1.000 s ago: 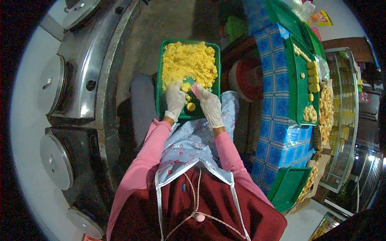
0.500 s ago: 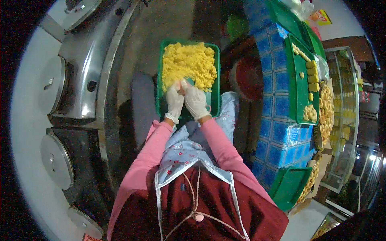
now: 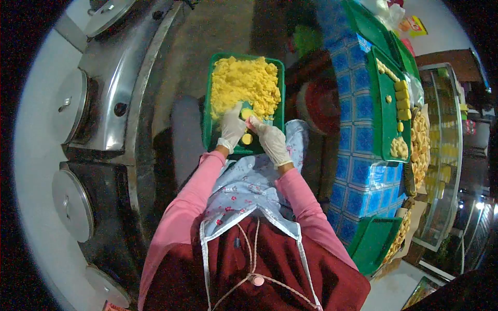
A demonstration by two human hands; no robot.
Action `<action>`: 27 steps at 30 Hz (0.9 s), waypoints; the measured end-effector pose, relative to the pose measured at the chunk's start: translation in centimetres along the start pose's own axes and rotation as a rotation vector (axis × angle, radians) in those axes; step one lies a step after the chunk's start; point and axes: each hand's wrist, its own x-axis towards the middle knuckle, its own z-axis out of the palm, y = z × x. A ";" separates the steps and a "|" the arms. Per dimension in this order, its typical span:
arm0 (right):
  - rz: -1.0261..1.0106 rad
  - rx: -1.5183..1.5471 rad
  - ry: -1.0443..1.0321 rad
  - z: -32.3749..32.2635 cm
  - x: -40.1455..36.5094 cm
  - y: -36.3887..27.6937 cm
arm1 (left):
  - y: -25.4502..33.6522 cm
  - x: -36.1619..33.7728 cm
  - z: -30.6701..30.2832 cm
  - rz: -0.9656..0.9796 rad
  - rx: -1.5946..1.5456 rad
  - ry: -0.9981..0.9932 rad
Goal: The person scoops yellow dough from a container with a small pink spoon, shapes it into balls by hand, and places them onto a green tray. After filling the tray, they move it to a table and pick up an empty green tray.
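A green rectangular tray (image 3: pixel 207 136) sits above my lap and holds a heap of crumbly yellow mixture (image 3: pixel 244 78). Both my hands wear thin whitish gloves and are over the tray's near half. A small round yellow piece (image 3: pixel 247 113) is between my fingertips. My left hand (image 3: pixel 232 129) closes on it from the left. From the right, my right hand (image 3: pixel 272 141) meets it with pinched fingers, where a small pinkish patch shows that I cannot make out. Below, a second pressed yellow piece (image 3: pixel 247 139) lies in the tray between my hands.
On the right, a blue tiled counter (image 3: pixel 346 140) bears a green tray (image 3: pixel 384 119) with yellow blocks and pale dough. Shaped pale pieces (image 3: pixel 420 140) lie beyond it. To my left stand metal units with round lids (image 3: pixel 72 207). A reddish tub (image 3: pixel 319 106) is beside the counter.
My hands, pressed together before, have moved apart, the right one toward the right and down. The round yellow piece between my fingers and the one in the tray now show.
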 end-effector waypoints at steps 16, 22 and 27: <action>0.049 -0.083 0.270 1.4 3.0 -1.6 | -1.2 1.7 -1.7 0.299 0.306 -0.143; 0.300 0.294 0.117 5.5 7.0 -0.5 | -0.3 0.7 -1.9 0.273 0.307 -0.007; 0.292 0.287 0.133 5.7 7.0 -0.9 | 0.1 -0.5 -2.4 0.286 0.258 0.026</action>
